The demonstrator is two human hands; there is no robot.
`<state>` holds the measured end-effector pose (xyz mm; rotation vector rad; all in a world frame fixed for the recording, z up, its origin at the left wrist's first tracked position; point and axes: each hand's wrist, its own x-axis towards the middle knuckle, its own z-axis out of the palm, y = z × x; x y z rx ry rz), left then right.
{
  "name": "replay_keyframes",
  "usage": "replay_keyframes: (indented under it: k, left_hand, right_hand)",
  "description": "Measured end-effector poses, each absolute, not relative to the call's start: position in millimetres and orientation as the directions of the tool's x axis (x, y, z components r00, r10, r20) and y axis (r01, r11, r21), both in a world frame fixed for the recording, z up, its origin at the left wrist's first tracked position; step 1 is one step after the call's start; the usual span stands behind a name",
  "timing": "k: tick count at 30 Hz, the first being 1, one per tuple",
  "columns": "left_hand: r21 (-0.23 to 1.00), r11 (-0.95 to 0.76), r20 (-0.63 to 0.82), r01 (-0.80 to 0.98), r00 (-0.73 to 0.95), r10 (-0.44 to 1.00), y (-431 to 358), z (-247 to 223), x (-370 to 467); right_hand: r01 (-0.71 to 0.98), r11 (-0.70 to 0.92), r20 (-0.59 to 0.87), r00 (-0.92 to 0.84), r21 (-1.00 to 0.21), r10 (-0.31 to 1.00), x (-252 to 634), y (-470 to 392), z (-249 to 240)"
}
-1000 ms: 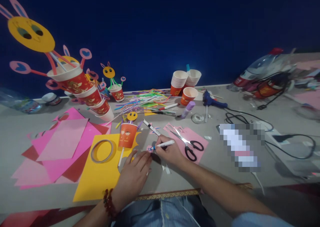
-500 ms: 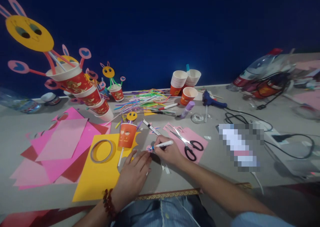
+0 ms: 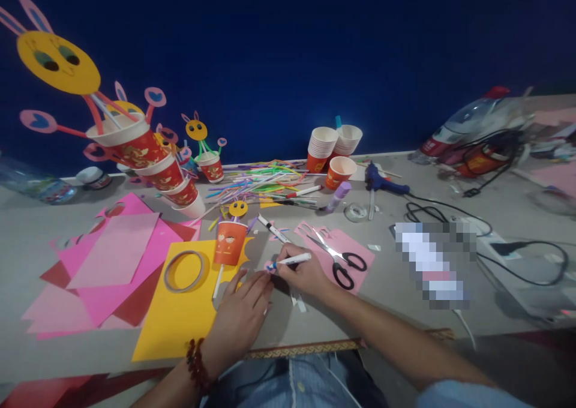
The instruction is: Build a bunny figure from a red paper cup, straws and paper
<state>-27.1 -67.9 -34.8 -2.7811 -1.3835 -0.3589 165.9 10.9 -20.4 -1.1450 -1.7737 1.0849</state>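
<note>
My right hand (image 3: 302, 271) is closed round a white marker (image 3: 296, 258) with a blue tip. The tip meets a small pink paper piece (image 3: 269, 266) that bears some blue colouring. Flat on the table lies my left hand (image 3: 245, 303), fingers stretched out, its fingertips at the edge of that piece and partly hiding it. Just beyond my left hand stands an orange paper cup (image 3: 230, 243) with a small yellow face (image 3: 238, 208) on top and a white stick below. Another marker (image 3: 273, 228) rests beyond my right hand.
Scissors (image 3: 338, 258) lie on pink paper to the right. A tape roll (image 3: 183, 271) sits on a yellow sheet (image 3: 173, 330); pink sheets (image 3: 114, 246) are further left. Finished cup figures (image 3: 135, 147), straws (image 3: 270, 180), stacked cups (image 3: 322, 147) and a glue gun (image 3: 382, 180) stand behind.
The marker tip has shifted very slightly on the pink piece. Both hands stay in place; the whole view has moved a little.
</note>
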Motion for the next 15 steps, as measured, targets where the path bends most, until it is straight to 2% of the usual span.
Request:
replay_keyframes:
  k: [15]
  left_hand:
    - [0.111, -0.613, 0.225, 0.782, 0.581, 0.782, -68.2, -33.7, -26.5]
  right_hand:
    - [0.292, 0.265, 0.167, -0.321, -0.919, 0.932, 165.5, 11.3, -22.8]
